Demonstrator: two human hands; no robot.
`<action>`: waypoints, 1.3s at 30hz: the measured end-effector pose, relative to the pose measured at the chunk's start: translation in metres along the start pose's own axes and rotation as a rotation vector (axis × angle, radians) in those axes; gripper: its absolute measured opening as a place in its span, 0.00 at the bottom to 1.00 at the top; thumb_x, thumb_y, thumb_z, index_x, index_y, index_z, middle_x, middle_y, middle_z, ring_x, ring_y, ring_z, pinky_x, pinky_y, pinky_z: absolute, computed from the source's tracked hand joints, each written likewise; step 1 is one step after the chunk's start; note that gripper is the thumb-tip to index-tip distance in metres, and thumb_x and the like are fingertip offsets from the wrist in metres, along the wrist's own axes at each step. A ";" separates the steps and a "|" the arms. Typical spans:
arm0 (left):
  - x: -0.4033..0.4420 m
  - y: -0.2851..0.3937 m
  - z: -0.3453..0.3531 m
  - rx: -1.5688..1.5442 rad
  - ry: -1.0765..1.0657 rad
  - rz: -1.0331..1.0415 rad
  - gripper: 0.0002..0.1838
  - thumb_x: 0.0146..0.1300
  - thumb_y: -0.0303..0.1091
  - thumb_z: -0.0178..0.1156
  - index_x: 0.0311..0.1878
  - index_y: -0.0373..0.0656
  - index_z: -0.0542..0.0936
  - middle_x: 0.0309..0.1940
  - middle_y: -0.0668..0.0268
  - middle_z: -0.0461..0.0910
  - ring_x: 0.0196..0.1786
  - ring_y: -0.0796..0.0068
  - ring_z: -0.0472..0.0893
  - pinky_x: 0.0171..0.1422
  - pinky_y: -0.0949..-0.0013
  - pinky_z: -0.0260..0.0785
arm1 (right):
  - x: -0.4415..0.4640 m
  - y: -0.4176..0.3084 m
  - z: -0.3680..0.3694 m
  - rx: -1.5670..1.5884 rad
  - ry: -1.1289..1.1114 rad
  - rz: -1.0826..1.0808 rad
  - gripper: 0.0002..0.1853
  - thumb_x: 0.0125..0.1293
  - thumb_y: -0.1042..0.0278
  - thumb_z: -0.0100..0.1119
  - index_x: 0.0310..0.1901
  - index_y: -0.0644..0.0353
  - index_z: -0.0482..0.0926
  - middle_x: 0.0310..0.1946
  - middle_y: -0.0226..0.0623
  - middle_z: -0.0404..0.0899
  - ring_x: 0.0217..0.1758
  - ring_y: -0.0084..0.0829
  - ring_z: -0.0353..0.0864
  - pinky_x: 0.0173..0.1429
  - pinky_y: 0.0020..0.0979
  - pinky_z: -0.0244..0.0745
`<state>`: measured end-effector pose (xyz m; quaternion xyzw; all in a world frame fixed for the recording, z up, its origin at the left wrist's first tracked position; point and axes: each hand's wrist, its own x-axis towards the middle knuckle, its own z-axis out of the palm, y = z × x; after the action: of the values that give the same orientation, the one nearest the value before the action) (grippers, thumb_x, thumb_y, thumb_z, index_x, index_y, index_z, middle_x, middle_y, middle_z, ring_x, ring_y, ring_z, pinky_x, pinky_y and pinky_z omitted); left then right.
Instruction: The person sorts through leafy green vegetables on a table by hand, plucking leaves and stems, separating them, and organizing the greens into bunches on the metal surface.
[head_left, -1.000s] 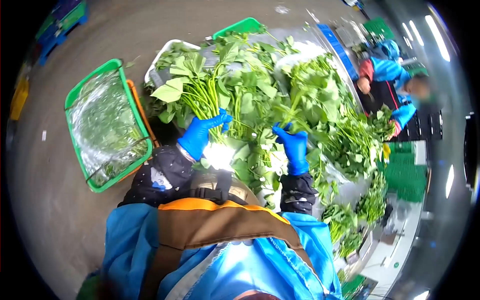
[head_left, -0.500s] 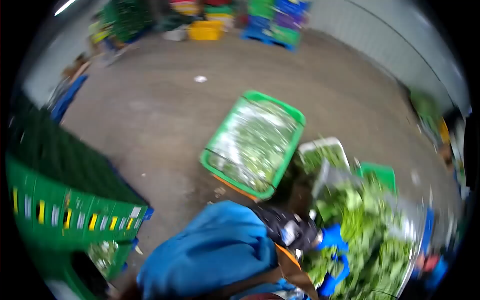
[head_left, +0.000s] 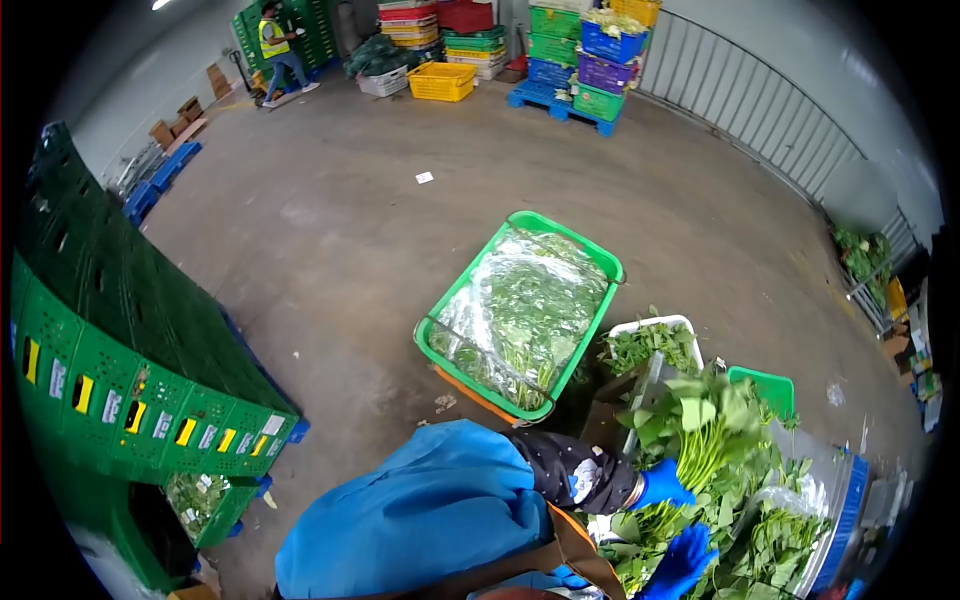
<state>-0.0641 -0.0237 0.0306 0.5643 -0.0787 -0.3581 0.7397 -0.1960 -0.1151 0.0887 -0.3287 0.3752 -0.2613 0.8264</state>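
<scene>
My left hand (head_left: 664, 485), in a blue glove, is closed round the stems of a bunch of leafy greens (head_left: 708, 445) at the lower right. Just below it, my right hand (head_left: 682, 562), also gloved in blue, has its fingers stretched out over the loose greens (head_left: 780, 545) on the metal table (head_left: 795, 445). Nothing shows in the right hand. Left of the table stands a green crate (head_left: 465, 270) lined with clear plastic and filled with greens.
A white tub (head_left: 692, 340) of greens and a green basket (head_left: 775, 390) stand by the table's far edge. Stacked green crates (head_left: 150, 400) rise at left. Coloured crates (head_left: 600, 75) sit on a blue pallet at the back, and a person (head_left: 278, 50) in a yellow vest is far off.
The view has swung left, bringing the floor and stacked crates into sight and shifting the table to the lower right. My left hand still holds a bunch; my right hand's fingers have opened out.
</scene>
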 end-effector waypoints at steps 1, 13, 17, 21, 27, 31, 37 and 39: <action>-0.013 0.000 0.008 0.120 0.037 0.028 0.15 0.42 0.29 0.69 0.32 0.36 0.75 0.24 0.63 0.76 0.24 0.74 0.74 0.27 0.71 0.67 | 0.006 0.009 -0.005 -0.093 -0.184 0.059 0.15 0.61 0.58 0.50 0.38 0.64 0.74 0.32 0.38 0.77 0.32 0.31 0.74 0.39 0.33 0.69; 0.007 -0.019 0.008 -0.042 -0.016 -0.046 0.16 0.44 0.36 0.69 0.34 0.38 0.76 0.25 0.67 0.77 0.27 0.79 0.73 0.33 0.72 0.67 | 0.013 0.021 -0.038 -0.846 -0.419 -0.268 0.18 0.60 0.67 0.51 0.51 0.66 0.70 0.35 0.30 0.74 0.36 0.21 0.70 0.44 0.23 0.63; 0.029 0.013 -0.008 -0.225 -0.034 0.018 0.10 0.50 0.33 0.66 0.32 0.40 0.76 0.24 0.69 0.76 0.24 0.80 0.71 0.29 0.74 0.64 | 0.003 0.014 -0.105 -2.065 -0.704 -0.173 0.20 0.53 0.51 0.56 0.37 0.61 0.78 0.27 0.41 0.80 0.28 0.38 0.78 0.35 0.36 0.72; 0.033 0.010 0.001 -0.325 -0.123 0.079 0.12 0.50 0.31 0.66 0.37 0.40 0.76 0.26 0.69 0.76 0.27 0.81 0.73 0.31 0.75 0.66 | 0.003 -0.034 -0.128 -1.783 -0.701 -0.522 0.30 0.48 0.56 0.65 0.55 0.52 0.70 0.47 0.48 0.75 0.50 0.37 0.75 0.55 0.27 0.68; -0.001 0.001 0.020 -0.403 -0.292 -0.021 0.15 0.49 0.28 0.63 0.43 0.40 0.76 0.34 0.68 0.78 0.36 0.78 0.76 0.40 0.71 0.70 | 0.004 0.000 -0.009 -1.309 -0.231 -0.489 0.24 0.54 0.68 0.60 0.54 0.61 0.70 0.46 0.39 0.73 0.43 0.29 0.73 0.45 0.30 0.70; 0.018 0.016 0.002 -0.357 -0.167 0.106 0.12 0.50 0.26 0.63 0.39 0.39 0.77 0.32 0.68 0.77 0.35 0.77 0.76 0.43 0.71 0.68 | 0.002 0.019 -0.044 -0.924 -0.391 0.102 0.10 0.61 0.69 0.53 0.42 0.63 0.78 0.21 0.31 0.77 0.21 0.19 0.72 0.26 0.20 0.67; 0.023 0.019 -0.023 -0.215 -0.047 0.133 0.12 0.50 0.26 0.64 0.38 0.37 0.76 0.30 0.68 0.76 0.31 0.78 0.75 0.35 0.74 0.68 | -0.007 0.003 -0.093 -1.556 -0.401 -0.538 0.31 0.51 0.68 0.63 0.58 0.57 0.65 0.53 0.37 0.71 0.55 0.38 0.70 0.60 0.32 0.61; 0.018 0.006 -0.015 -0.172 -0.071 0.058 0.13 0.49 0.27 0.65 0.38 0.37 0.76 0.30 0.68 0.77 0.31 0.78 0.75 0.36 0.74 0.68 | -0.007 -0.011 -0.067 -1.565 -0.183 -0.713 0.34 0.49 0.66 0.66 0.60 0.56 0.63 0.51 0.39 0.72 0.41 0.36 0.75 0.46 0.30 0.69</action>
<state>-0.0410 -0.0224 0.0255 0.4829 -0.0901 -0.3617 0.7923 -0.2553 -0.1414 0.0662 -0.9211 0.2538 -0.1440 0.2579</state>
